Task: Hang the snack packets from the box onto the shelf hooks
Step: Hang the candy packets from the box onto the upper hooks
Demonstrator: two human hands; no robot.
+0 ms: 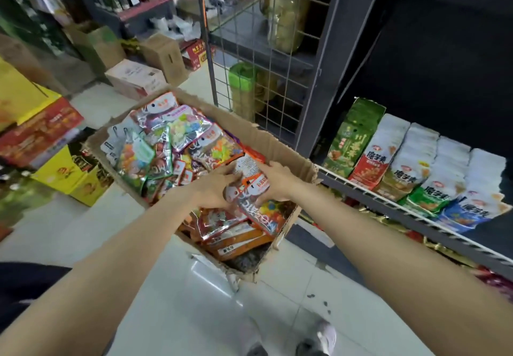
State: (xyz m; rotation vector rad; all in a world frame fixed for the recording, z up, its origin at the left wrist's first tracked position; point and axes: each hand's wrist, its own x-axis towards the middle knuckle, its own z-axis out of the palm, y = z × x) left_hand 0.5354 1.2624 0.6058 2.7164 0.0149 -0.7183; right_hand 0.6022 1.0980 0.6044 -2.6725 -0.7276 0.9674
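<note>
Both hands, left hand [215, 189] and right hand [273, 182], grip snack packet [254, 189] over box [280, 144].

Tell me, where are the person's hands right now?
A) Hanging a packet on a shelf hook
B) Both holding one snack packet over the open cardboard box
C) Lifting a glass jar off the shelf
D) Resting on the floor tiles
B: the left hand and the right hand both grip the same orange snack packet above the open cardboard box full of packets.
</note>
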